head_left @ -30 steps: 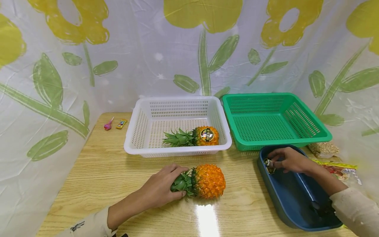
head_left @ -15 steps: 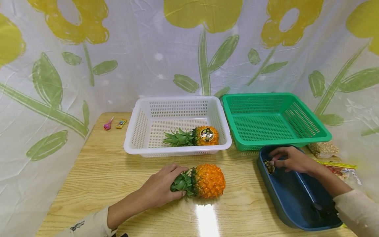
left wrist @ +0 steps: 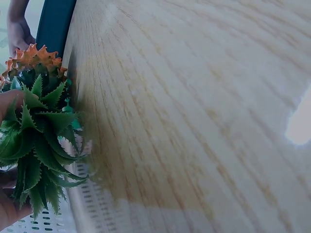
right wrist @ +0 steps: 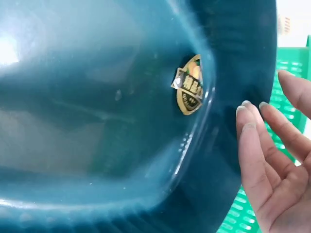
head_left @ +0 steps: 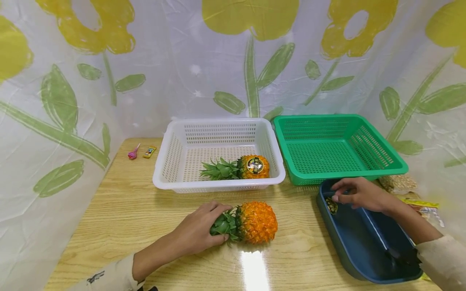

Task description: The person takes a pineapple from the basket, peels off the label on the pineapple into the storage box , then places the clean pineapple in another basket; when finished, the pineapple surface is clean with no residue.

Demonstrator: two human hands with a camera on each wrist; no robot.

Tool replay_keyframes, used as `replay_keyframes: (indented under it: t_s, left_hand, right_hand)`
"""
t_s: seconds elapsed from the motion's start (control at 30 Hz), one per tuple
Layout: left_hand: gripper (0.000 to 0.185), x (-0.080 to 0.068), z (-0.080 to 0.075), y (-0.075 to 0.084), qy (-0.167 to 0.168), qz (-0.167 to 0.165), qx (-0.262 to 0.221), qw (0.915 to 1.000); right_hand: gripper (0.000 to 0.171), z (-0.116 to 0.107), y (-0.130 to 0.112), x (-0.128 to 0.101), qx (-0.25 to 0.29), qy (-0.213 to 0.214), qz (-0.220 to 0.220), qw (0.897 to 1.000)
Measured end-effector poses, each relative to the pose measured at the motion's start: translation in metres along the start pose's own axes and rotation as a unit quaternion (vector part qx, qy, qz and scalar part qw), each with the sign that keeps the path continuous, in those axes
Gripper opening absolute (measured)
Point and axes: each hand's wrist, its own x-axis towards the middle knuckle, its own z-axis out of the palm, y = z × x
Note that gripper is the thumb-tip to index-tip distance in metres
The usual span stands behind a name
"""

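Note:
My left hand grips the green leaf crown of an orange pineapple lying on its side on the wooden table. In the left wrist view, fingers and thumb press the spiky leaves from both sides. Over the far end of a dark blue basin hovers my right hand, fingers loosely bent with nothing between them. Just below those fingertips, a black and gold label lies inside the basin. The right wrist view shows this label at the edge of the basin's floor, apart from the hand.
Behind the pineapple stands a white basket with a second pineapple, which bears a round label. A green basket touches the basin's far end. Lollipop and yellow candy lie back left; bagged goods lie right.
My right hand has let go of the label, which now lies in the basin, and has risen slightly off it to the right. The left hand and pineapple have stayed put.

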Motion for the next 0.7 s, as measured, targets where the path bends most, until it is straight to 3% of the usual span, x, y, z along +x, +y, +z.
replay_keyframes:
  t_s: [0.53,0.7]
  left_hand:
    - [0.066,0.001,0.002,0.0,0.009,0.001,-0.006,0.9999]
    - [0.066,0.002,0.003,-0.001,0.004,0.001,-0.017,0.9998]
  right_hand:
    - [0.041,-0.004,-0.029,-0.021,0.022,-0.013,-0.038,0.999]
    - [0.036,0.002,-0.044,-0.023,0.026,-0.013,-0.069,0.997]
